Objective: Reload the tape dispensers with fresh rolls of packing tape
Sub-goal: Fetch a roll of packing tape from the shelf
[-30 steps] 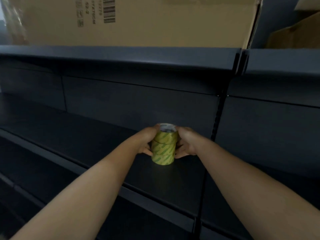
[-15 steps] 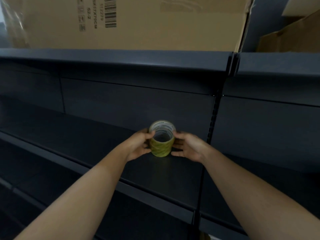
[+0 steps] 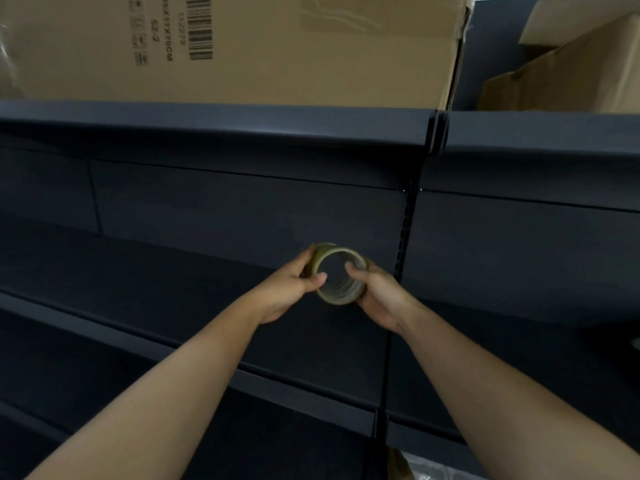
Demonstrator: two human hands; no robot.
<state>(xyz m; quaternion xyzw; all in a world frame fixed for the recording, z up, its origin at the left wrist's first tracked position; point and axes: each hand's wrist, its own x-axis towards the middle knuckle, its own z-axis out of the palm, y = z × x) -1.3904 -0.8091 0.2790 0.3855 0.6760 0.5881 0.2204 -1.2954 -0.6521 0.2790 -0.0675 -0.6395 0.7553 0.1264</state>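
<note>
Between the two hands, held up in front of a dark shelf (image 3: 156, 271), is a stack of tape rolls (image 3: 341, 275). It is tipped so that its open core faces the camera: a round, hollow tube with a pale inner wall and a thin light rim. Its outer wrap looks dull olive-yellow in the dim light, and any print on it is too blurred to read. How many rolls make up the stack cannot be told from this angle. The left hand (image 3: 289, 292) has its grip closed on the left side of the stack, fingers curled over the outside and thumb at the rim. The right hand (image 3: 379, 294) clasps the right side in the same way, thumb laid across the rim. Well above the grip, on the upper shelf, stands a large cardboard box (image 3: 259, 46) with a barcode.
</note>
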